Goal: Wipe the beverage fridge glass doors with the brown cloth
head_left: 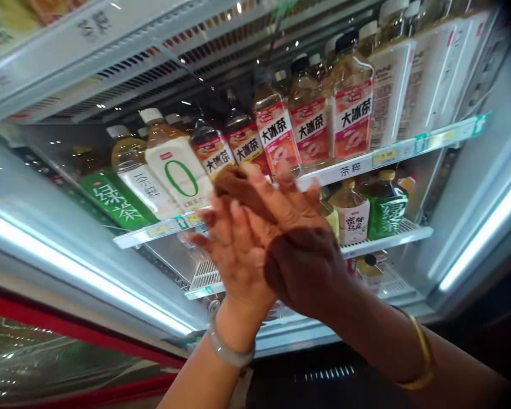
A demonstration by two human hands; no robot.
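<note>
In front of an open drinks cooler, my left hand [242,261] and my right hand [310,267] are pressed against each other, crossing at the palms. Both have their fingers stretched out and somewhat spread, blurred at the tips. I see nothing held in either; the space between the palms is hidden. A pale bangle [229,347] circles my left wrist, and a gold-coloured bangle [422,355] my right forearm. Behind my fingers stand a white-labelled bottle with a green 0 [181,173] and several red-labelled iced tea bottles [279,133].
Green-labelled tea bottles stand at the shelf's left end [117,199] and lower right [387,207]. The upper shelf edge [349,168] carries price tags. Light strips [85,267] run along both cooler sides. A red-framed door edge [68,318] is at lower left.
</note>
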